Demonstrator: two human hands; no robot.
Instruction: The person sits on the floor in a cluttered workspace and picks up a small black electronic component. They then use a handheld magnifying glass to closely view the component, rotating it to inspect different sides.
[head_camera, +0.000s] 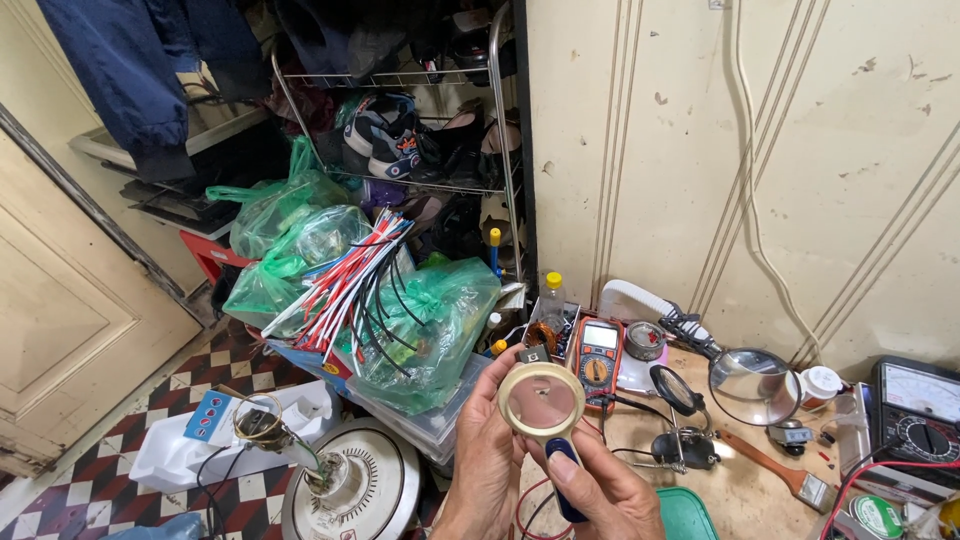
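- Hand-held magnifier (541, 400): you hold it up in front of you, over the near edge of the cluttered workbench (740, 490), its round cream-rimmed lens facing the camera and its dark blue handle (563, 480) pointing down into your palm.
- Left hand (487, 470): your fingers curl up around the left side of the rim, fingertips touching the cream ring; the grip is narrow and closed on the rim.
- Right hand (605, 490): your thumb presses on the blue handle just below the lens, the other fingers wrapped behind it; this hand is closed on the handle.
- Handling, as a judgement: the magnifier looks light and rigid, with a smooth plastic rim that could slip. The lens is likely fragile and easily smudged, so keep your fingers on the rim and handle, never on the clear face.
- Best hold: the handle gives the surest purchase; the rim serves for steadying only.
- Surroundings: an orange multimeter (598, 362) lies just behind the lens, and a stand magnifier with clips (752, 385) stands further right. Green plastic bags (430, 330) with a bundle of red, white and black wires (350, 285) sit to the left.
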